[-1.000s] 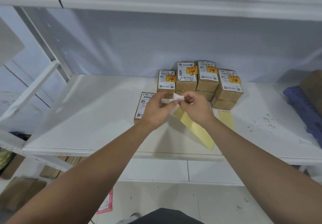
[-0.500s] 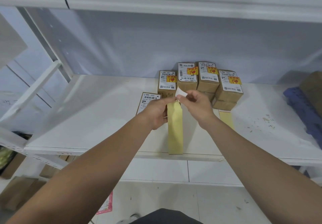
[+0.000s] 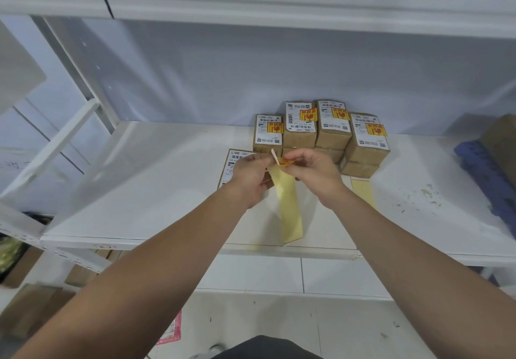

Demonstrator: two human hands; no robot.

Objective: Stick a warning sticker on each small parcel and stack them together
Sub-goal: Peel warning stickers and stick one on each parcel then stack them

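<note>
Several small brown parcels (image 3: pixel 300 128) stand stacked at the back of the white shelf (image 3: pixel 156 179), each topped with a white label and a yellow-red warning sticker. One parcel (image 3: pixel 231 163) with only a white label lies in front, partly behind my left hand (image 3: pixel 251 173). That hand pinches the top of a long yellow backing strip (image 3: pixel 290 213), which hangs down toward the shelf edge. My right hand (image 3: pixel 312 170) pinches a yellow-red warning sticker (image 3: pixel 286 162) at the strip's top, partly peeled off it.
A second yellow backing strip (image 3: pixel 363 191) lies flat on the shelf right of my hands. A blue object (image 3: pixel 483 171) and a large brown box (image 3: pixel 501 140) sit at the far right. Paper scraps dot the shelf there. Cardboard lies on the floor at lower left.
The hanging strip has swung from slanting right to hanging straight down. My right hand has pulled a sticker's printed face into view at the top of the strip.
</note>
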